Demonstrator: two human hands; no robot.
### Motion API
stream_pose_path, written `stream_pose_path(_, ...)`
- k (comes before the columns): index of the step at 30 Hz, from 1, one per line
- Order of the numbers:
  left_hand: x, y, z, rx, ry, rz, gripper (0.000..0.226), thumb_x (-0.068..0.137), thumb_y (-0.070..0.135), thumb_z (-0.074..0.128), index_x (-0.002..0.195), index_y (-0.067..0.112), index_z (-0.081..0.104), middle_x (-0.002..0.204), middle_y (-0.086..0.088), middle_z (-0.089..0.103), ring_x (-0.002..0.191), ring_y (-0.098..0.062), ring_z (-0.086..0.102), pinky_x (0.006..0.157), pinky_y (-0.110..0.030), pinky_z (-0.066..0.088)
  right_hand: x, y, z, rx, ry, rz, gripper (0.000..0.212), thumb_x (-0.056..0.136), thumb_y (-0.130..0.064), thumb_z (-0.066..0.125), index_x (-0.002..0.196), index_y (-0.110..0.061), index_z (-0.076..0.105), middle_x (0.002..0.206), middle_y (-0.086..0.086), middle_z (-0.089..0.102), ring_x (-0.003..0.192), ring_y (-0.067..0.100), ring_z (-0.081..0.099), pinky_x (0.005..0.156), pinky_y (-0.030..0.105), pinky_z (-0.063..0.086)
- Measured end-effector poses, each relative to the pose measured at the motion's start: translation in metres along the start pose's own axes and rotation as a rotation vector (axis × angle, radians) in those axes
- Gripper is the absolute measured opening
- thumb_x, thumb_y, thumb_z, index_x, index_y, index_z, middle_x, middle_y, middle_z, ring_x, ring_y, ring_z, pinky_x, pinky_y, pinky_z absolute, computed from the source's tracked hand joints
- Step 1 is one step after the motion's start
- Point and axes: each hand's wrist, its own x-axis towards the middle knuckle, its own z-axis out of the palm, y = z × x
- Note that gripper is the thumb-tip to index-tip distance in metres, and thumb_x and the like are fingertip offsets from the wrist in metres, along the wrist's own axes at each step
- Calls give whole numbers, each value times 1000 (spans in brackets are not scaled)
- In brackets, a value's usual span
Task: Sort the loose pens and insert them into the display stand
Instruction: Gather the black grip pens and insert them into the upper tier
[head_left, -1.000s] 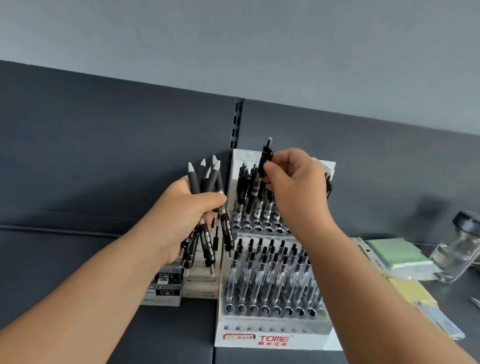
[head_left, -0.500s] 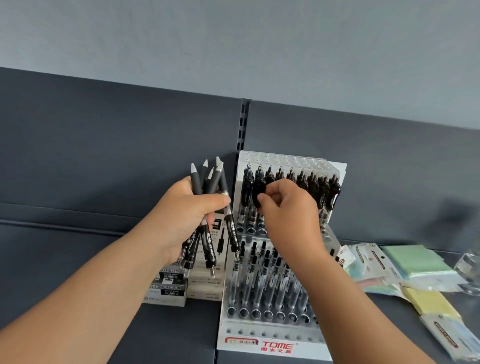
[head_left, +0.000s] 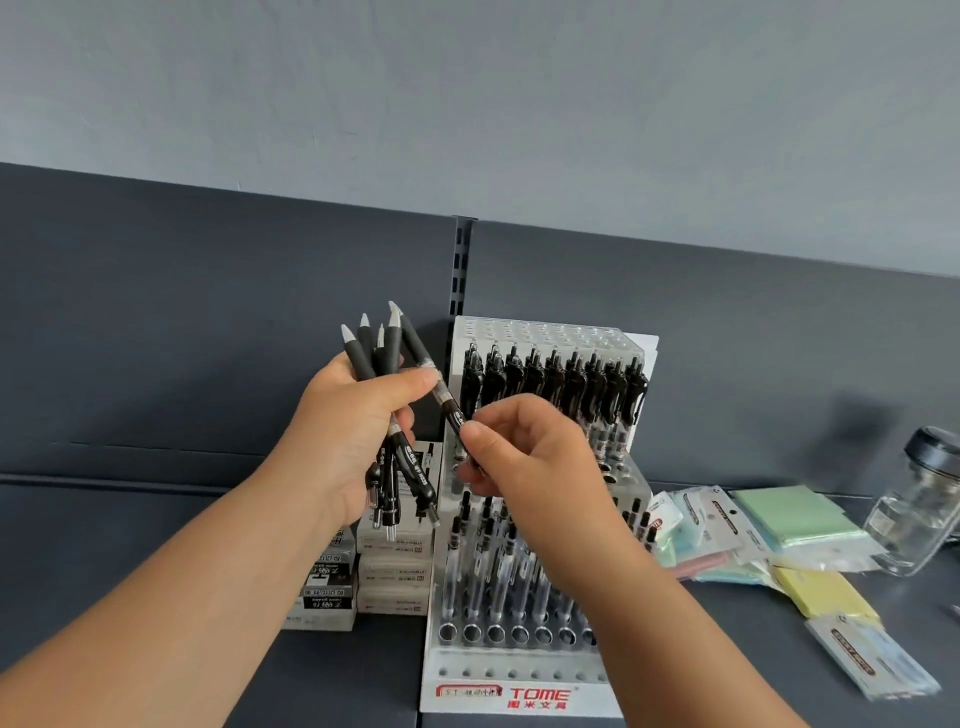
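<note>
The next move depends on the leaning pen (head_left: 451, 410). Its long axis runs from a grey tip up and to the left, among the other tips, down and to the right towards the left edge of the display stand (head_left: 524, 696). The right hand (head_left: 530, 457) holds it in a narrow grip, thumb and forefinger pinching the lower barrel, and this hand is the nearer one to the stand. The left hand (head_left: 353, 426) has its grip wrapped round the bundle of pens (head_left: 387, 353), tips up and clicker ends hanging below the palm, just left of the stand. The leaning pen's upper part appears to lie in that fist too. The pens in the stand show their clip ends up, so the drawn pen probably has to slide out down and to the right and then turn end for end before it goes into a socket. The bundle looks like five pens including the leaning one, though the tips overlap. The back row of black pens (head_left: 556, 384) holds nine or ten. The clear-barrelled pens (head_left: 493, 566) on the lower tier are too crowded to count. Seven front sockets (head_left: 519, 634) show open before the right forearm covers the rest. On the shelf (head_left: 130, 545) are two stacks of boxes (head_left: 395, 566), one green pad (head_left: 789, 514), one yellow pad (head_left: 826, 592) and one jar (head_left: 924, 504).
</note>
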Motion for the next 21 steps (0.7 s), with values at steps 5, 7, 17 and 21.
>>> stream_pose_path(5,4,0,-3,-33,76,10,14,81,22,74,88,18,62,70,-1,55,53,-11,44,61,-29,41,6,-2,-14,58,73,3,8,84,-14,70,79,-17,65,69,0,58,64,15,51,66,30,48)
stream_pose_path(7,6,0,-4,-68,120,-1,13,82,22,73,88,17,62,77,-2,58,55,-10,43,63,-29,41,9,-2,-19,167,77,29,13,80,-7,72,79,-18,64,69,-4,59,64,11,53,67,27,46)
stream_pose_path(17,-4,-7,2,8,-20,-77,18,83,14,71,93,15,56,84,-3,76,50,-11,41,65,-28,40,26,-10,-27,886,242,80,14,84,-8,67,79,-13,55,69,0,62,64,12,62,69,24,56)
stream_pose_path(21,-9,-8,3,131,-132,-82,17,85,17,68,98,14,58,85,-2,75,53,-12,43,80,-36,37,30,-14,-28,710,302,20,8,89,-15,64,82,-13,60,71,-1,66,65,13,65,67,25,57)
